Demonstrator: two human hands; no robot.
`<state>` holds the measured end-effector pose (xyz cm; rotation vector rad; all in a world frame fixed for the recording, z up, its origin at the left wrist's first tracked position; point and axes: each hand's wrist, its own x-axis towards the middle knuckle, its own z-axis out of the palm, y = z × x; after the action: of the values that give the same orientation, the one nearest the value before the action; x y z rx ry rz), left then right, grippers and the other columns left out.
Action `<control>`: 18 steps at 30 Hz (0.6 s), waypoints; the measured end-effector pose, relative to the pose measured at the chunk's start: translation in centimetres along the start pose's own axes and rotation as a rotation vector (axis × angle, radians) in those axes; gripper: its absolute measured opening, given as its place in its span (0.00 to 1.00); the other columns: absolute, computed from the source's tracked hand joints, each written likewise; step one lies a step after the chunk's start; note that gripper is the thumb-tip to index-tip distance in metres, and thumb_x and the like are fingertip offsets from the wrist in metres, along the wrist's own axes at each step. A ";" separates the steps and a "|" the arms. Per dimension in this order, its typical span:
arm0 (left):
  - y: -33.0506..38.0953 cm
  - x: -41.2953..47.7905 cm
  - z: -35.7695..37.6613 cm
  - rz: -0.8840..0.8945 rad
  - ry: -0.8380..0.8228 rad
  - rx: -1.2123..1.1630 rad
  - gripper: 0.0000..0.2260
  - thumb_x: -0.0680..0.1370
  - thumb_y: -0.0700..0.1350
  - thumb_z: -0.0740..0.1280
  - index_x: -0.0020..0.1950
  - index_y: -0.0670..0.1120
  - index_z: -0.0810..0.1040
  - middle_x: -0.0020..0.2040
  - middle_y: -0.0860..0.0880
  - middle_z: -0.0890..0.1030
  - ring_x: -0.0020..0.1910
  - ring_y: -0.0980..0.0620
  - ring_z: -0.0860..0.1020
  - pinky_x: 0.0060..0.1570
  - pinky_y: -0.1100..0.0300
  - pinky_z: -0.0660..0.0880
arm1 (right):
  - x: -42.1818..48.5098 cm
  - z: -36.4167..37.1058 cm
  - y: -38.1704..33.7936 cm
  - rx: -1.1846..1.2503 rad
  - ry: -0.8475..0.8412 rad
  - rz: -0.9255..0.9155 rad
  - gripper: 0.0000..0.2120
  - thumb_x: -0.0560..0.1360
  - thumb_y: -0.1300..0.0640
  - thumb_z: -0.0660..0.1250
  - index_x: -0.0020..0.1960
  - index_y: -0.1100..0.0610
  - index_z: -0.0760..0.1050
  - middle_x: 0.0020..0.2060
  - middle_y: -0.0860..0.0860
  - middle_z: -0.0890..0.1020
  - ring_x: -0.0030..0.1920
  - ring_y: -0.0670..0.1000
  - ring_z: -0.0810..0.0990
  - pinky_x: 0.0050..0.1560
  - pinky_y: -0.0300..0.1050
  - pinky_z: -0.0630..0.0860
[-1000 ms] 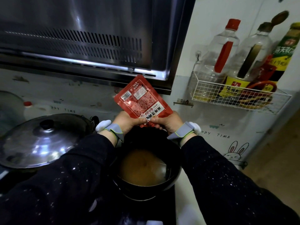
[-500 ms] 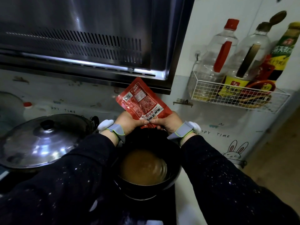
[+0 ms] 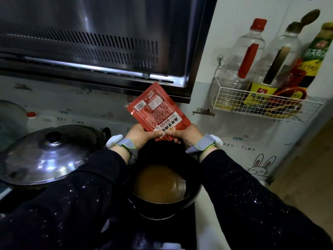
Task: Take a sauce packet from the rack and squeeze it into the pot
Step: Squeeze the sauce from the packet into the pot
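A red sauce packet (image 3: 157, 110) with a white label stands tilted above the far rim of a black pot (image 3: 192, 197). My left hand (image 3: 139, 135) and my right hand (image 3: 187, 135) both pinch the packet's lower edge, thumbs almost touching. The pot sits on the stove below my hands and holds brown liquid (image 3: 158, 183). A white wire rack (image 3: 264, 105) hangs on the wall to the right.
A steel range hood (image 3: 100, 47) hangs right above the packet. To the left stands a wok under a shiny lid (image 3: 43, 156). The rack holds two clear bottles (image 3: 241, 56), a dark sauce bottle (image 3: 315, 55) and more red packets. The counter's right edge drops to the floor.
The packet has sunk slightly and turned a little more upright. Both hands keep their grip at its lower edge over the pot.
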<state>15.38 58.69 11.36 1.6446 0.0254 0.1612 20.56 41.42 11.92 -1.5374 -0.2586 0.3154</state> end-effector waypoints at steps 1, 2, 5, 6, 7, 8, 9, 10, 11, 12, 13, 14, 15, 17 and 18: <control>-0.3 -0.1 0.1 -0.028 0.006 -0.114 0.09 0.68 0.42 0.75 0.46 0.48 0.82 0.45 0.48 0.86 0.47 0.48 0.84 0.48 0.56 0.79 | -0.1 -0.1 0.1 0.026 -0.019 0.016 0.06 0.65 0.64 0.75 0.40 0.61 0.79 0.32 0.56 0.81 0.21 0.46 0.72 0.21 0.36 0.68; -0.5 -0.3 0.3 -0.058 0.022 -0.260 0.08 0.69 0.42 0.73 0.47 0.46 0.81 0.47 0.46 0.86 0.48 0.45 0.83 0.50 0.52 0.79 | -0.1 -0.2 0.2 0.059 -0.046 0.038 0.06 0.66 0.65 0.74 0.41 0.61 0.79 0.34 0.57 0.81 0.20 0.45 0.72 0.20 0.35 0.67; -1.0 -0.3 0.2 -0.101 0.146 -0.468 0.06 0.73 0.44 0.70 0.48 0.45 0.80 0.48 0.45 0.84 0.49 0.44 0.81 0.55 0.49 0.77 | -0.6 -0.6 0.4 0.083 -0.095 0.118 0.04 0.70 0.65 0.71 0.42 0.61 0.76 0.35 0.58 0.79 0.20 0.45 0.71 0.18 0.34 0.66; -1.2 -0.4 0.2 -0.115 0.182 -0.492 0.07 0.74 0.45 0.69 0.49 0.44 0.79 0.49 0.45 0.83 0.49 0.45 0.81 0.56 0.49 0.77 | -0.8 -0.7 0.7 0.079 -0.093 0.141 0.04 0.70 0.63 0.71 0.41 0.61 0.76 0.34 0.58 0.77 0.19 0.45 0.71 0.18 0.34 0.65; -1.3 -0.4 0.2 -0.132 0.213 -0.520 0.06 0.74 0.44 0.68 0.50 0.44 0.78 0.48 0.44 0.83 0.47 0.46 0.81 0.55 0.49 0.77 | -1.0 -0.6 0.8 0.091 -0.077 0.153 0.05 0.71 0.61 0.71 0.39 0.60 0.75 0.33 0.57 0.76 0.19 0.45 0.70 0.17 0.34 0.64; -1.4 -0.4 0.2 -0.151 0.239 -0.553 0.05 0.75 0.42 0.67 0.50 0.44 0.77 0.47 0.44 0.82 0.45 0.47 0.81 0.53 0.49 0.77 | -1.2 -0.6 1.0 0.125 -0.051 0.154 0.06 0.72 0.59 0.70 0.39 0.59 0.75 0.32 0.56 0.75 0.18 0.45 0.70 0.16 0.33 0.63; -1.5 -0.6 0.3 -0.174 0.258 -0.578 0.04 0.76 0.40 0.66 0.49 0.43 0.76 0.44 0.45 0.83 0.41 0.48 0.82 0.49 0.49 0.79 | -1.4 -0.5 1.2 0.168 -0.024 0.150 0.07 0.72 0.58 0.70 0.38 0.59 0.75 0.31 0.56 0.75 0.17 0.45 0.69 0.16 0.32 0.62; -1.6 -0.7 0.5 -0.196 0.269 -0.593 0.03 0.76 0.39 0.66 0.48 0.43 0.76 0.41 0.45 0.84 0.38 0.49 0.83 0.45 0.50 0.80 | -1.7 -0.5 1.2 0.200 0.001 0.147 0.08 0.73 0.57 0.69 0.38 0.58 0.74 0.29 0.56 0.76 0.17 0.45 0.69 0.16 0.31 0.61; -1.6 -1.0 0.8 -0.213 0.274 -0.608 0.02 0.76 0.38 0.65 0.47 0.43 0.76 0.37 0.46 0.85 0.35 0.50 0.83 0.41 0.51 0.81 | -1.9 -0.6 1.1 0.217 0.020 0.148 0.08 0.74 0.58 0.68 0.37 0.58 0.74 0.26 0.55 0.76 0.16 0.45 0.68 0.16 0.30 0.61; -1.7 -1.4 1.0 -0.227 0.279 -0.624 0.02 0.76 0.37 0.65 0.47 0.42 0.75 0.35 0.46 0.85 0.33 0.51 0.83 0.40 0.52 0.82 | -2.2 -0.8 1.0 0.214 0.031 0.155 0.08 0.74 0.59 0.67 0.37 0.58 0.74 0.23 0.53 0.76 0.15 0.45 0.67 0.15 0.30 0.60; -1.8 -1.7 1.3 -0.240 0.286 -0.641 0.02 0.76 0.36 0.64 0.47 0.41 0.75 0.36 0.45 0.84 0.32 0.51 0.83 0.42 0.51 0.81 | -2.4 -0.9 0.9 0.197 0.038 0.167 0.08 0.75 0.61 0.66 0.37 0.58 0.73 0.20 0.52 0.76 0.15 0.44 0.67 0.15 0.29 0.59; -1.8 -2.0 1.4 -0.255 0.299 -0.658 0.03 0.76 0.36 0.64 0.49 0.40 0.75 0.40 0.43 0.83 0.32 0.51 0.83 0.45 0.50 0.80 | -2.6 -1.1 0.8 0.174 0.040 0.182 0.08 0.75 0.62 0.65 0.37 0.58 0.73 0.18 0.51 0.74 0.14 0.44 0.66 0.15 0.29 0.59; -1.9 -2.4 1.6 -0.270 0.310 -0.679 0.05 0.76 0.37 0.64 0.51 0.39 0.75 0.43 0.42 0.82 0.33 0.50 0.83 0.47 0.49 0.79 | -2.9 -1.1 0.7 0.151 0.038 0.201 0.08 0.75 0.63 0.64 0.37 0.59 0.73 0.17 0.51 0.73 0.14 0.44 0.66 0.15 0.29 0.59; -2.0 -3.5 2.0 -0.307 0.337 -0.729 0.11 0.76 0.38 0.64 0.58 0.37 0.73 0.48 0.40 0.80 0.38 0.48 0.83 0.46 0.50 0.81 | -3.7 -1.3 0.7 0.117 0.012 0.237 0.09 0.76 0.64 0.63 0.36 0.59 0.72 0.15 0.49 0.71 0.13 0.43 0.65 0.15 0.28 0.58; -2.1 -4.0 2.2 -0.323 0.358 -0.749 0.12 0.76 0.39 0.65 0.59 0.37 0.72 0.50 0.39 0.80 0.41 0.48 0.82 0.45 0.51 0.81 | -4.2 -1.4 0.8 0.108 0.002 0.253 0.09 0.76 0.63 0.63 0.37 0.59 0.71 0.14 0.49 0.71 0.13 0.43 0.65 0.15 0.28 0.58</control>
<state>11.83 56.22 8.76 0.8336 0.4493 0.1863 17.12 38.66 11.26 -1.4650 -0.0438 0.5191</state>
